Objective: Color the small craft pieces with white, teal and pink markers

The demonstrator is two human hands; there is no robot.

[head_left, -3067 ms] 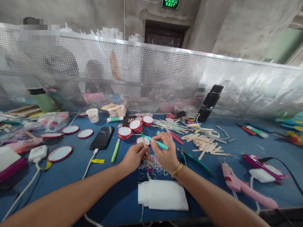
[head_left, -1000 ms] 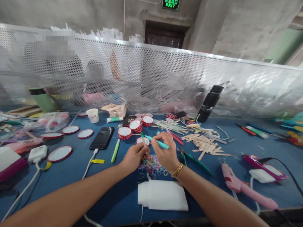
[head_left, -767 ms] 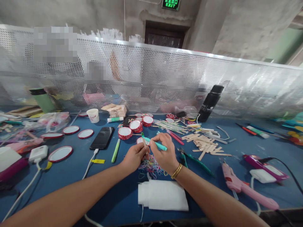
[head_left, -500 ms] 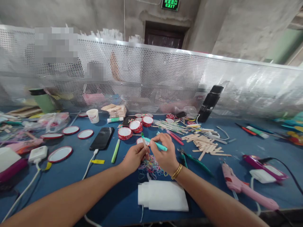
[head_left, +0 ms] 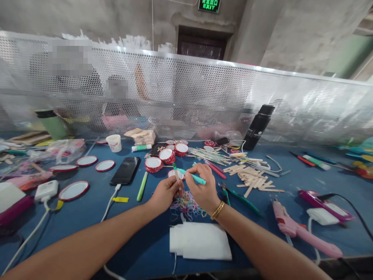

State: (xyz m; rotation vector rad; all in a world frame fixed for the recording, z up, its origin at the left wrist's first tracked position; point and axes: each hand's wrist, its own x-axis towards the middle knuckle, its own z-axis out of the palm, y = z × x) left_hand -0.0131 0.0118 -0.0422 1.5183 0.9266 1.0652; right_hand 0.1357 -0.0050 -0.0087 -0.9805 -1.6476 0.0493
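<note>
Pinched upright in my left hand (head_left: 165, 194) is a wooden craft stick (head_left: 176, 175) whose upper end is green. My right hand (head_left: 204, 187) grips a turquoise marker pen (head_left: 198, 179) like a writing tool, its tip pointing left beside the stick's upper part. Whether the tip touches the wood I cannot tell. Beneath both hands lies a tangle of colourful loops (head_left: 188, 205), partly covered by my fingers. A round red-rimmed white lid (head_left: 172, 174) sits just behind the stick, and a folded white cloth-like bundle (head_left: 204, 242) lies nearer to me.
Craft sticks (head_left: 252, 179) and green-handled pliers (head_left: 244, 202) lie to the right, with a pink glue gun (head_left: 303, 233) further over. On the left are a black phone (head_left: 125, 171), a light-green marker (head_left: 142, 186) and a paper cup (head_left: 114, 143). A perforated metal screen (head_left: 204, 97) stands behind.
The top of the craft stick has shifted very slightly left, and the marker's tip sits a touch further from it. Both hands otherwise keep the same place and grip.
</note>
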